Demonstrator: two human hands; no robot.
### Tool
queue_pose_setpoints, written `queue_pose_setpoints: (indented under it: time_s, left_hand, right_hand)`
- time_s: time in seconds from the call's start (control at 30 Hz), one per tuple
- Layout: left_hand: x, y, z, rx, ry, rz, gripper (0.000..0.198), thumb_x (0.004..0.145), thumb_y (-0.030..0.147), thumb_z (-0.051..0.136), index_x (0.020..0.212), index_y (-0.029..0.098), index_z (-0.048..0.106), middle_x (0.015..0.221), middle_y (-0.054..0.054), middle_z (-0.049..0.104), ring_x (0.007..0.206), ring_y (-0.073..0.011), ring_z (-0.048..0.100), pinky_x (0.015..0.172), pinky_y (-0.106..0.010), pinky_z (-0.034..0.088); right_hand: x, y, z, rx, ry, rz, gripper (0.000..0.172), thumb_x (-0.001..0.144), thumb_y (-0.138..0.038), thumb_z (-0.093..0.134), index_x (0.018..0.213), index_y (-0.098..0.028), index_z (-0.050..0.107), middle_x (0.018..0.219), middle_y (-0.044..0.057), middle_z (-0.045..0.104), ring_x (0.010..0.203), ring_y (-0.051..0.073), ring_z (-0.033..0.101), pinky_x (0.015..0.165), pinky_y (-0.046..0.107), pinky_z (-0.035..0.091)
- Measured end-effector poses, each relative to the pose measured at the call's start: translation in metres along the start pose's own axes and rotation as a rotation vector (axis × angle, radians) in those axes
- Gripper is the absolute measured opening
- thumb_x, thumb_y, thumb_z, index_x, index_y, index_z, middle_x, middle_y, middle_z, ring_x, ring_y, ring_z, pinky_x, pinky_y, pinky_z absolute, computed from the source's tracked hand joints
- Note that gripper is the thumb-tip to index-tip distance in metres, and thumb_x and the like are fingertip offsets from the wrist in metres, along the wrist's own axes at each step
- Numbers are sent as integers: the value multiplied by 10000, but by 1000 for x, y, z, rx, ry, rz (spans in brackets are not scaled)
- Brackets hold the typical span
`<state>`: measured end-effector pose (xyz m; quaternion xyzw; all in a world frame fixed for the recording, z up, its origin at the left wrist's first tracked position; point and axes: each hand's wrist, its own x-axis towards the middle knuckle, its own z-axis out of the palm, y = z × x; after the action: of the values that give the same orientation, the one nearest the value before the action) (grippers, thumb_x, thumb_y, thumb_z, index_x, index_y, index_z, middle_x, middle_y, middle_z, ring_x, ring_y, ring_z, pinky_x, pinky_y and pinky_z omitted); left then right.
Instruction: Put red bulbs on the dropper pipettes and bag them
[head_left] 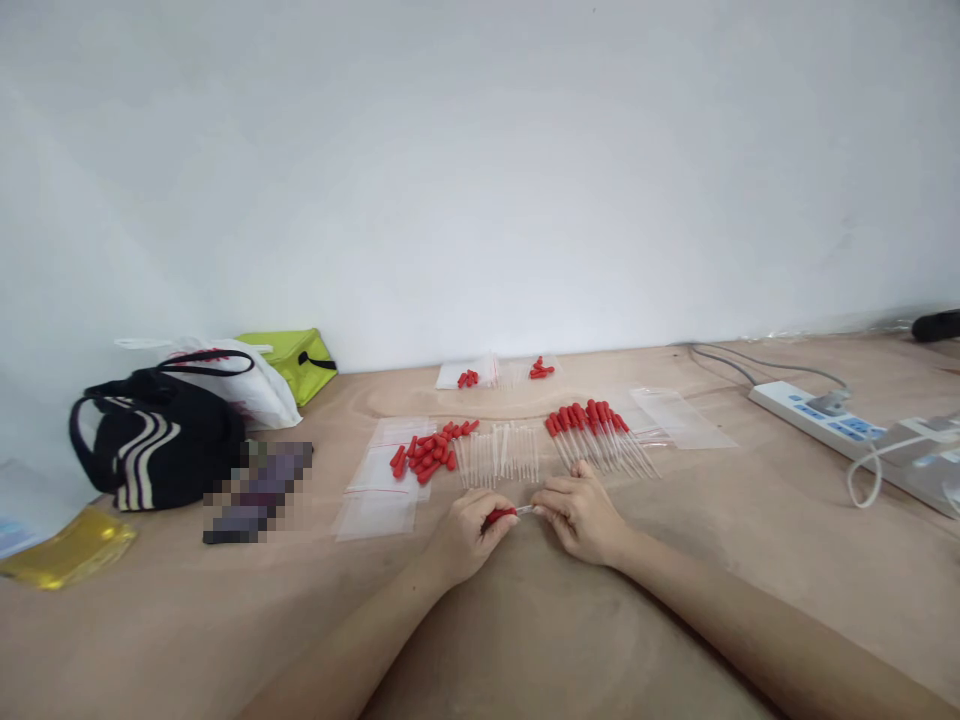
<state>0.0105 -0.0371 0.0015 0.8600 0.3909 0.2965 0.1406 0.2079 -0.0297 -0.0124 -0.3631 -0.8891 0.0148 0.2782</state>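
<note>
Red bulb (501, 516) and clear tube (525, 510) lie end to end in the grip, just above the brown tabletop (675, 650). The left hand (472, 532) pinches the bulb between thumb and fingers, while the right hand (581, 512) grasps the tube, its fingers covering most of it. Where the two parts meet, by the left fingertips, one cannot tell how far the tube sits inside the bulb. Just beyond the grip, loose clear tubes (499, 455) lie side by side in a row. Left of that row, loose red bulbs (431, 456) are heaped partly on clear plastic bags (375, 517); to its right, red-capped droppers (598, 430) fan out with their bulbs pointing away from the grip, beside another clear bag (686, 420). Farther beyond, near the wall (495, 180), two small groups of red bulbs rest on flat bags. Well to the right of the grip stands a white power strip (814, 417) with a grey cable (772, 360). Well to the left are a pixelated item (262, 495), a black striped bag (195, 450), a white bag (266, 395), a lime-green bag (281, 350) and a yellow packet (71, 553).
</note>
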Motion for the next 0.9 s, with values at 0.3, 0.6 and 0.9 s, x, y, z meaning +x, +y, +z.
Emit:
queue_pose_setpoints:
  time_s: [0.3, 0.6, 0.9]
  left_hand:
    - [-5, -6, 7, 57, 6, 77, 149, 823, 251, 462, 733, 175, 553, 694, -29, 621, 680, -151, 552, 649, -266, 424]
    - [-2, -9, 5, 71, 12, 90, 138, 829, 241, 478, 749, 169, 564, 713, -27, 630, 689, -154, 563, 656, -269, 431]
    - [-3, -23, -5, 129, 181, -19, 306, 804, 213, 508, 1105, 171, 470, 958, -73, 573, 887, -193, 532, 780, -328, 435]
  right_hand:
    - [1, -13, 6, 47, 10, 31, 279, 855, -191, 344, 705, -181, 579, 639, 4, 565, 582, 107, 446, 632, 272, 198]
    - [6, -12, 5, 132, -45, 40, 260, 878, -196, 341, 771, -177, 578, 705, 7, 586, 658, 112, 484, 638, 264, 228]
    - [10, -2, -2, -124, 41, 98, 178, 813, -215, 458, 818, -204, 636, 752, 43, 624, 763, 167, 477, 646, 311, 189]
